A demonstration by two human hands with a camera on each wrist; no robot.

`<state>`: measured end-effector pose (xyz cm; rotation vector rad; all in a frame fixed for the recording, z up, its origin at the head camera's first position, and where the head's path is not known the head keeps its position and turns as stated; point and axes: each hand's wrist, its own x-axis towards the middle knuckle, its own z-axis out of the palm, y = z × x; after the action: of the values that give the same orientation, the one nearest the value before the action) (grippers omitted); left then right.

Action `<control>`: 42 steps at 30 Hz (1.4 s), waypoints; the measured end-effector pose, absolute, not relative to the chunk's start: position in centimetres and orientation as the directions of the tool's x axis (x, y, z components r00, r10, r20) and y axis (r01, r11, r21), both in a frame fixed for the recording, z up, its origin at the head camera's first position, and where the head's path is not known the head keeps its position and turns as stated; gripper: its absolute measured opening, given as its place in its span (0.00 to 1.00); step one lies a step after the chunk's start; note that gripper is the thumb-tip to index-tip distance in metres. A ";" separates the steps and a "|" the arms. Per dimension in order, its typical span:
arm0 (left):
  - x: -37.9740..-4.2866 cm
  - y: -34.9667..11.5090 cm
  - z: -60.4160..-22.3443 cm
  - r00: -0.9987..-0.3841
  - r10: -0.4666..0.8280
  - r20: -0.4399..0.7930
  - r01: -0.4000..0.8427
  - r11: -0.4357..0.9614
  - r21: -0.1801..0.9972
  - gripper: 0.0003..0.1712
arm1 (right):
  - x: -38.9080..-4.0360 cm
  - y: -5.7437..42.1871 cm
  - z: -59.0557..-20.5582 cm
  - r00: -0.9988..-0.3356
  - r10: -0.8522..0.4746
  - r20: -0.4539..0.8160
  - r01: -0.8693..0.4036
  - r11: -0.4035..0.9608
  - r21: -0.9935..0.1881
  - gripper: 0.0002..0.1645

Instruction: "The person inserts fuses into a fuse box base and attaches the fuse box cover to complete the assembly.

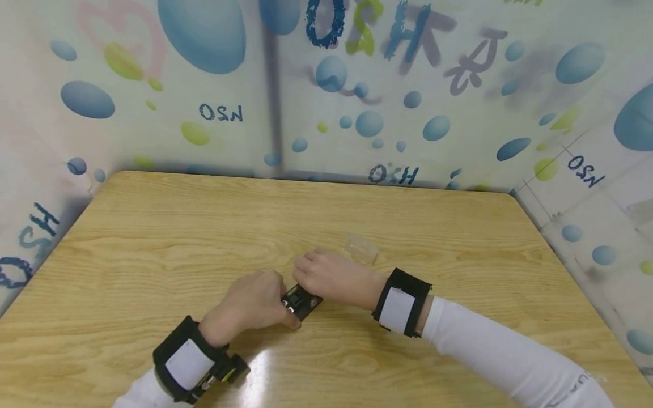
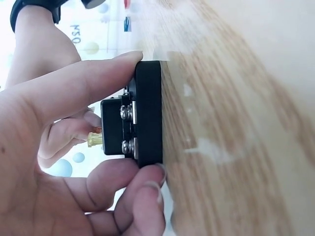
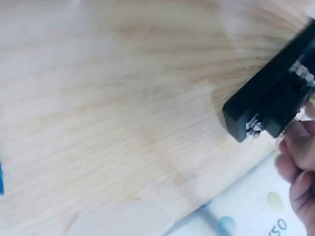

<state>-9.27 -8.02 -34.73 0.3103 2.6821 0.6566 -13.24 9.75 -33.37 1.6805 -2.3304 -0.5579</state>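
Clr box [image 1: 362, 247] nr R fingers [image 3: 301, 142], contents unclear, R grip can't tell | L fingers [image 2: 147, 201] pinch blk block [image 2: 149, 113]

In the head view, the far right part of the black block [image 1: 302, 303] is covered by the right hand [image 1: 334, 277], and that hand's fingertips are hidden. In the right wrist view, the block is cut off by the right edge, and a blue thing [image 3: 1, 179] at the left edge is reduced to an unidentifiable sliver. Lettering on the right sleeve [image 1: 490, 345] cannot be read.
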 end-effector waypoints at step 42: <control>-9.3 -8.0 -34.5 -0.911 0.274 -0.309 0.100 0.872 0.479 0.24 | -14.7 11.2 -33.8 -0.480 -0.876 -0.043 -0.873 0.482 -0.072 0.02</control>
<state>-9.25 -8.04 -34.54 0.2773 2.6719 0.6561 -14.67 11.19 -33.78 1.6362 -2.7672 0.0648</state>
